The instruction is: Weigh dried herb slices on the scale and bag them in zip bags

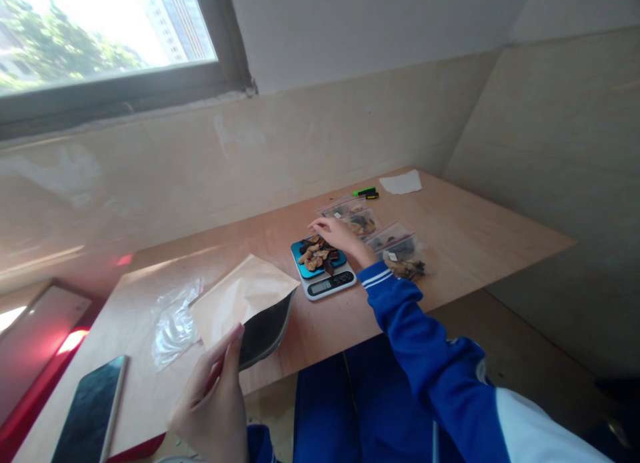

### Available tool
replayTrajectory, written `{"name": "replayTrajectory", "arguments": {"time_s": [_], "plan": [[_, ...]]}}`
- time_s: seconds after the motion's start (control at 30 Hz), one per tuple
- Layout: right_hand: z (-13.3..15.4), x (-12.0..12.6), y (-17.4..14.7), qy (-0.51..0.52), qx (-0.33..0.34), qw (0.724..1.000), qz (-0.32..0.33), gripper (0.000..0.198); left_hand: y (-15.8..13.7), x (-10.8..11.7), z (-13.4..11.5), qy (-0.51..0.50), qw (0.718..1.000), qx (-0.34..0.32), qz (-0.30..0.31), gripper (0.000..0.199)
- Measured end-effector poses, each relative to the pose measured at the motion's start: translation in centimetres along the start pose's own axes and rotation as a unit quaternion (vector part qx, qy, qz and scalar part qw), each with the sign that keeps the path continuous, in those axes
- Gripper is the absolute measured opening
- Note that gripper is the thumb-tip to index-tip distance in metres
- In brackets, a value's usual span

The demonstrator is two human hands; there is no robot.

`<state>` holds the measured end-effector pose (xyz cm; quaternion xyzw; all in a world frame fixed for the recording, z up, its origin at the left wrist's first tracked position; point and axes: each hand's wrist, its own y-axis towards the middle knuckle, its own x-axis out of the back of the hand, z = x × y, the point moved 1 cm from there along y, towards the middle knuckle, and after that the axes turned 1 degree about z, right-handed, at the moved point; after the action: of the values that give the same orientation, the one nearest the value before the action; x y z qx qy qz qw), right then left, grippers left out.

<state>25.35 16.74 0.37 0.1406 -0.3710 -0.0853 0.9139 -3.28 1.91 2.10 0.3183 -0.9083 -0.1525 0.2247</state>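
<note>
My left hand (215, 390) is closed on the near edge of a dark, shallow tray-like thing (267, 330), thumb on top. A light brown paper sheet (240, 296) lies at the same spot and partly covers the dark thing. At the middle of the table, a kitchen scale (330, 284) with a blue top bears a heap of dried brown slices (316, 255). Over the heap's far side is my right hand (335, 231), its fingertips drawn together; whether a small piece is between them I cannot make out.
Zip bags of dried pieces (405, 263) lie right of the scale, and more bags (357, 216) lie behind it. Farther back are green and black markers (367, 192) and white paper (401, 182). A clear plastic bag (175, 323) and a phone (93, 406) are at left.
</note>
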Motion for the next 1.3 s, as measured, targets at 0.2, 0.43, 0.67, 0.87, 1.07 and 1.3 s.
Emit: {"name": "replayTrajectory", "arguments": {"time_s": [0.2, 0.43, 0.67, 0.87, 1.07, 1.3], "plan": [[1.8, 1.8, -3.2, 0.085, 0.019, 0.996, -0.038, 0.025, 0.0, -0.8, 0.5, -0.028, 0.999, -0.023, 0.039, 0.020], [2.7, 1.8, -9.1, 0.225, -0.019, 0.968, -0.107, 0.028, 0.1, -4.0, 5.1, 0.012, 0.982, -0.018, 0.189, 0.026], [2.5, 1.4, -12.7, 0.239, -0.074, 0.961, -0.114, 0.030, 1.2, -4.5, 6.9, 0.095, 0.961, -0.010, 0.260, 0.031], [1.9, 2.4, -13.4, 0.196, -0.074, 0.969, -0.131, 0.027, 6.1, -3.1, 9.6, 0.181, 0.968, -0.048, 0.167, 0.057], [1.7, 2.6, -13.7, 0.173, -0.076, 0.972, -0.139, 0.027, 10.5, -3.6, 13.9, 0.284, 0.931, 0.035, 0.228, 0.077], [1.7, 2.9, -13.7, 0.162, -0.072, 0.973, -0.146, 0.026, 11.0, -3.1, 12.8, 0.375, 0.902, 0.098, 0.189, 0.056]]}}
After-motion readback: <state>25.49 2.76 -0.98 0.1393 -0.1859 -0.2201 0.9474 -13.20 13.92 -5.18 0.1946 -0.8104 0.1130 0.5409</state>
